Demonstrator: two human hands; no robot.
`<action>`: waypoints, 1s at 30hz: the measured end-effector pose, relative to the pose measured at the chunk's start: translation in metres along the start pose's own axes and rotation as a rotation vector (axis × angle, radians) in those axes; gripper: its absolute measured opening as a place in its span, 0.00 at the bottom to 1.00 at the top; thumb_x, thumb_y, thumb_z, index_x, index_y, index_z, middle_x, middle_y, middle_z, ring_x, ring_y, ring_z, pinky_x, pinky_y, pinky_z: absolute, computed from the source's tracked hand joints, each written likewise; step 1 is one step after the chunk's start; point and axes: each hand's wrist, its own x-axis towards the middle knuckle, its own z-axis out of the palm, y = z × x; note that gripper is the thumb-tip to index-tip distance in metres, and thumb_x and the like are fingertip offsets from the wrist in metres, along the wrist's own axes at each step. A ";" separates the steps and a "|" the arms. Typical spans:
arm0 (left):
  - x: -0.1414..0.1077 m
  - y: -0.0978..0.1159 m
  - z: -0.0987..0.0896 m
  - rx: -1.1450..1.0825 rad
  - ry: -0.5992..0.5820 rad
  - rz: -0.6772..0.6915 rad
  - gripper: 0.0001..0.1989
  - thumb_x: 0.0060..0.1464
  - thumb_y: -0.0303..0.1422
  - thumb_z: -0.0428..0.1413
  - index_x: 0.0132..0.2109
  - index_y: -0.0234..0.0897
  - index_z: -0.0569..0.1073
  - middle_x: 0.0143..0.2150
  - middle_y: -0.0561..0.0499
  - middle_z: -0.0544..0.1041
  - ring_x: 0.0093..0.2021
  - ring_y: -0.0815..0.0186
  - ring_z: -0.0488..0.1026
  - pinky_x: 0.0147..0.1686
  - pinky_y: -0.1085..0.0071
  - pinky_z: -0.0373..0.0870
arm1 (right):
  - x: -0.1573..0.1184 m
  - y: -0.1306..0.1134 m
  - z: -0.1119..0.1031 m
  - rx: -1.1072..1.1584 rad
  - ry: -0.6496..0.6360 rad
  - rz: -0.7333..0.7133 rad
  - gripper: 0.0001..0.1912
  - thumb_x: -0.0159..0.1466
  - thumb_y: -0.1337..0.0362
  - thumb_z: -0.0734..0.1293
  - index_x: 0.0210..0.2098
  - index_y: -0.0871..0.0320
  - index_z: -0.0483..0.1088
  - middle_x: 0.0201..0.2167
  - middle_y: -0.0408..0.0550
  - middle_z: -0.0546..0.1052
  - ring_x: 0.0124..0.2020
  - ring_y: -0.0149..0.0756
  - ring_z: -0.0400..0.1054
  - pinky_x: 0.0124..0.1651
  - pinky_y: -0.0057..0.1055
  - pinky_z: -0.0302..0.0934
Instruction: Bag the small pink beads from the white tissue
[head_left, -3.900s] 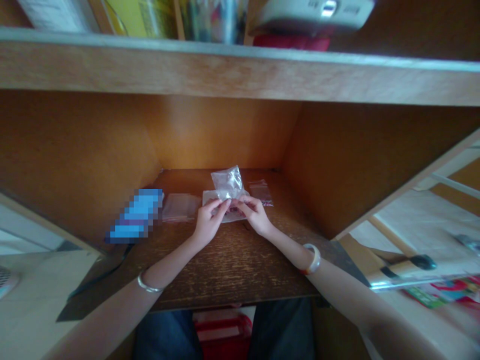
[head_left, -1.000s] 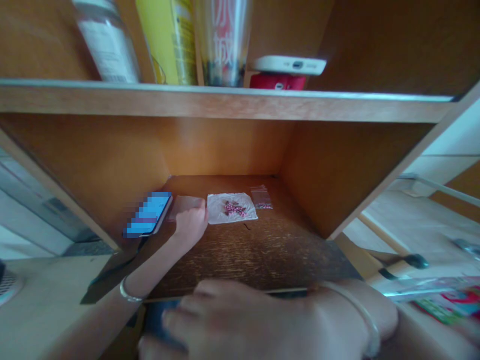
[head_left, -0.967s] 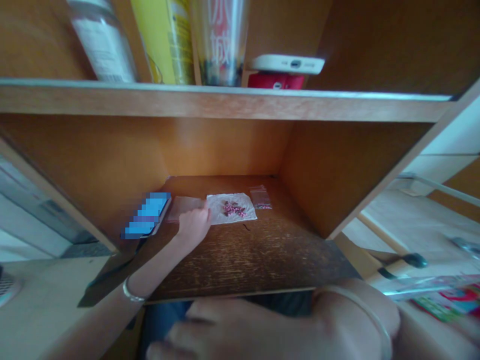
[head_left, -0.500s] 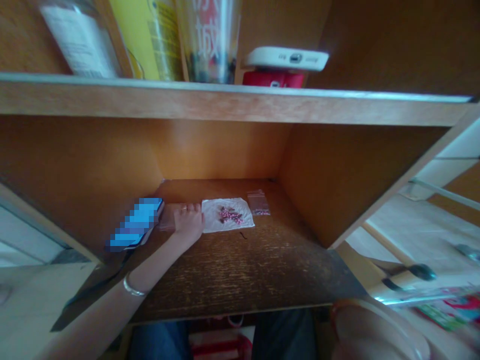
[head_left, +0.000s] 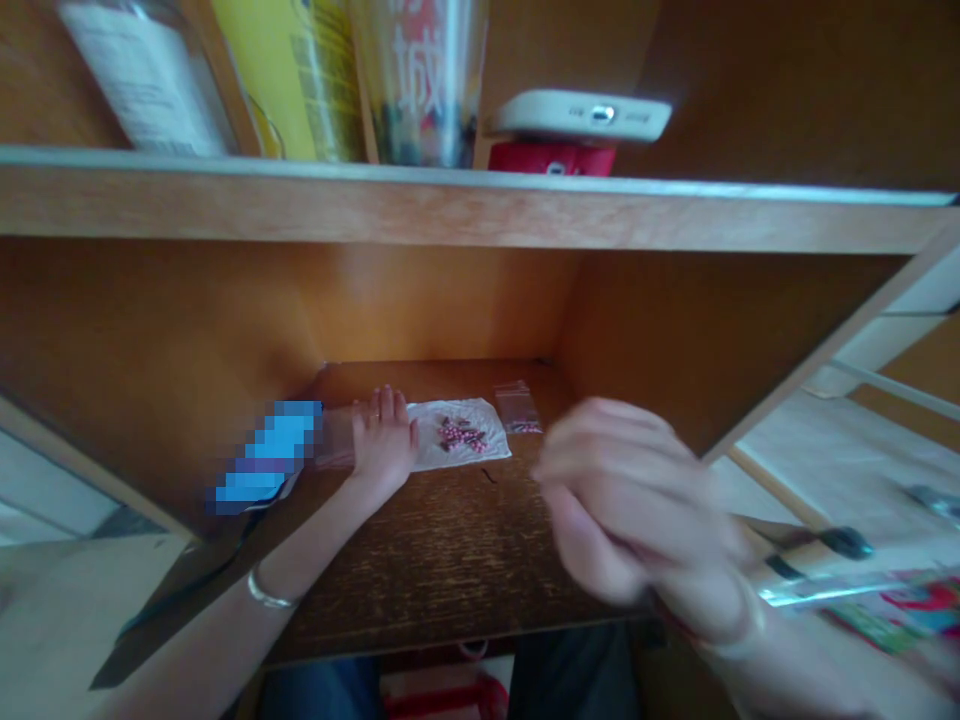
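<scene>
My left hand (head_left: 384,445) lies flat, fingers stretched out, over the left edge of a white tissue (head_left: 424,455) and the right end of a clear plastic bag (head_left: 336,438). Pink beads (head_left: 463,435) with small dark pieces sit in a heap on the tissue. Over the right side of the desk my right hand (head_left: 626,500) is raised and blurred by motion. Its fingers are curled together in a loose fist, and whatever they may hold is hidden. Beyond it, just right of the tissue, lies a small zip bag (head_left: 517,408) with a few beads at its bottom.
A phone (head_left: 266,455) with a pixelated screen leans at the left wall, a dark cable running from it. A short dark strand (head_left: 490,476) lies on the worn desk (head_left: 450,550). The shelf (head_left: 465,210) above holds bottles, a cup (head_left: 424,90) and a white device (head_left: 585,115).
My right hand has risen from the lower right edge to above the desk's right side. My left hand's fingers have straightened; it stays at the tissue's left edge.
</scene>
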 end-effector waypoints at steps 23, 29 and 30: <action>-0.008 0.013 0.000 -0.346 0.114 0.317 0.20 0.64 0.35 0.40 0.58 0.31 0.64 0.62 0.37 0.64 0.62 0.56 0.61 0.61 0.53 0.51 | 0.019 0.139 0.072 -0.544 0.042 0.636 0.20 0.69 0.61 0.50 0.52 0.60 0.66 0.48 0.59 0.72 0.44 0.43 0.70 0.38 0.35 0.66; -0.006 0.009 -0.001 -0.478 0.186 0.275 0.23 0.65 0.34 0.40 0.64 0.30 0.54 0.62 0.36 0.63 0.61 0.57 0.62 0.58 0.56 0.58 | 0.014 0.121 0.075 -0.351 0.253 0.274 0.18 0.69 0.62 0.51 0.35 0.60 0.68 0.33 0.52 0.73 0.34 0.36 0.67 0.37 0.30 0.62; -0.006 0.008 -0.001 -0.510 0.203 0.279 0.23 0.65 0.35 0.40 0.64 0.30 0.53 0.62 0.36 0.64 0.61 0.57 0.63 0.58 0.56 0.59 | 0.013 0.116 0.076 -0.338 0.238 0.198 0.16 0.69 0.62 0.52 0.35 0.60 0.68 0.33 0.52 0.73 0.34 0.36 0.67 0.38 0.31 0.62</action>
